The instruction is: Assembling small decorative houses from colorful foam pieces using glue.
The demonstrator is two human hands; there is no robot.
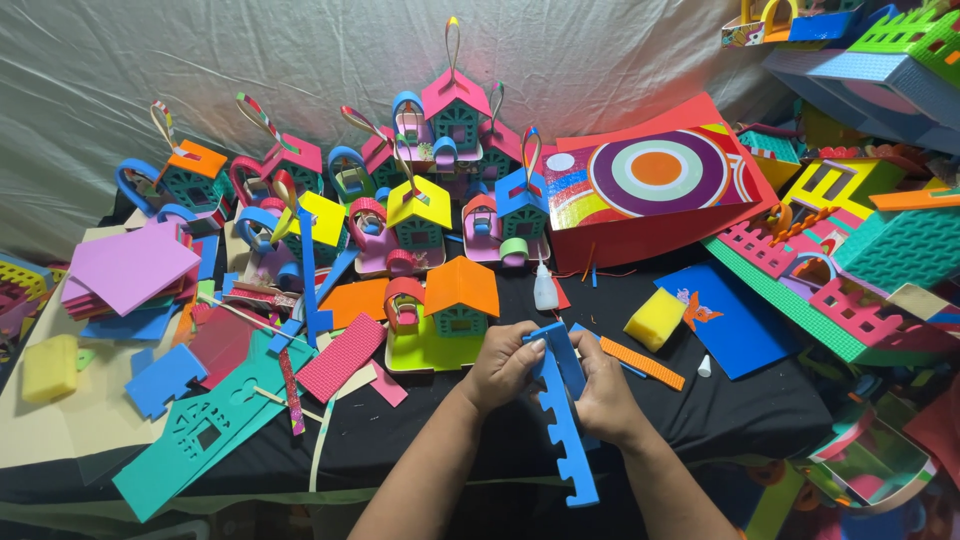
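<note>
Both the left hand [503,366] and right hand [603,397] had fingers closed on the upper end of a blue notched foam strip [566,420], its long axis running down toward the wearer, below both grips.

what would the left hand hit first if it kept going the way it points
Likely the glue bottle. The left hand, gripping the blue foam strip, points up and slightly right across the black cloth; depth is unclear, so it could pass beside the bottle.

Bright, even overhead light, soft shadows, sharp centre, wide-angle bending at the edges, dim lower corners.
</note>
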